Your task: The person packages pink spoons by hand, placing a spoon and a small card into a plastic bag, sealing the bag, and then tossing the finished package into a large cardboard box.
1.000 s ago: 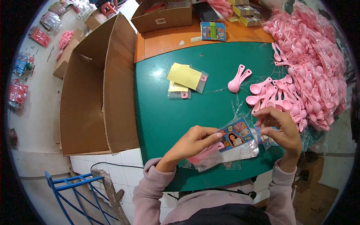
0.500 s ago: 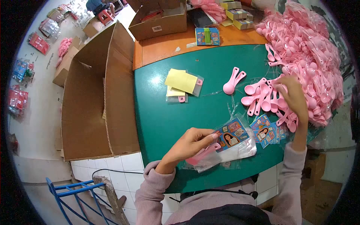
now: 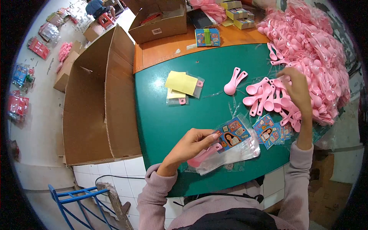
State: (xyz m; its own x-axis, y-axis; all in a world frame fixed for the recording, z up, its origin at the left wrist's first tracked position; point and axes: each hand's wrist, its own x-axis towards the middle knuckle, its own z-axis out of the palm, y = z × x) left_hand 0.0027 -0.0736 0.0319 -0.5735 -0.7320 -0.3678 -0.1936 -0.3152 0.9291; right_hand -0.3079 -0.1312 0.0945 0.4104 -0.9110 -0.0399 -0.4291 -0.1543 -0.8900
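My left hand [image 3: 193,145] pinches a blue picture card [image 3: 232,134] at its left edge, over a stack of clear plastic bags [image 3: 237,155]. A pink spoon [image 3: 205,155] lies under the fingers. My right hand [image 3: 294,82] bends over the far right side of a loose pile of pink spoons [image 3: 268,104]; its fingertips are blurred, and what they touch is unclear. More blue cards [image 3: 266,131] lie fanned below that pile. Two pink spoons [image 3: 232,86] lie together left of it. Bagged sets with yellow cards [image 3: 181,82] rest on the green table [image 3: 161,126].
A large heap of bagged pink spoons [image 3: 310,50] fills the right side. Open cardboard boxes stand at left [image 3: 86,115] and at the back [image 3: 163,28]. A banded card bundle [image 3: 207,37] sits on the orange table. A person [image 3: 96,7] is far off at upper left.
The whole view has shifted slightly. My right hand stays over the spoons with its fingers moved a little, and my left hand keeps its hold on the card.
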